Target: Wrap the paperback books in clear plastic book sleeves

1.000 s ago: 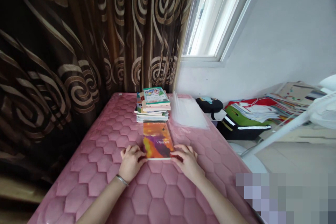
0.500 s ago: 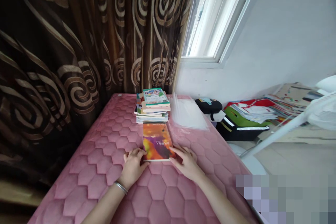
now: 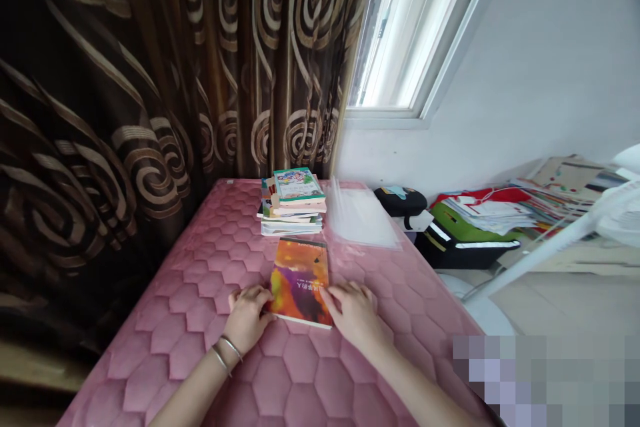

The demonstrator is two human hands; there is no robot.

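An orange and purple paperback book (image 3: 300, 280) rests slightly turned on the pink quilted mattress (image 3: 285, 380), its cover facing up. My left hand (image 3: 250, 310), with silver bangles at the wrist, grips the book's left edge near its lower corner. On the opposite side, my right hand (image 3: 354, 310) has its thumb and fingers at the right edge. Just beyond the book stands a stack of books (image 3: 293, 223), topped by one with a green-bordered cover (image 3: 299, 185).
Clear plastic sleeves (image 3: 363, 217) lie right of the stack. Past the mattress edge are a black case (image 3: 400, 201), a green and black box (image 3: 455, 233) with papers on it, and a white fan (image 3: 545, 250). A patterned curtain (image 3: 240, 67) hangs at the left and back.
The orange book has come toward me, away from the stack, and turned a little. Both hands have moved with it, staying at its sides.
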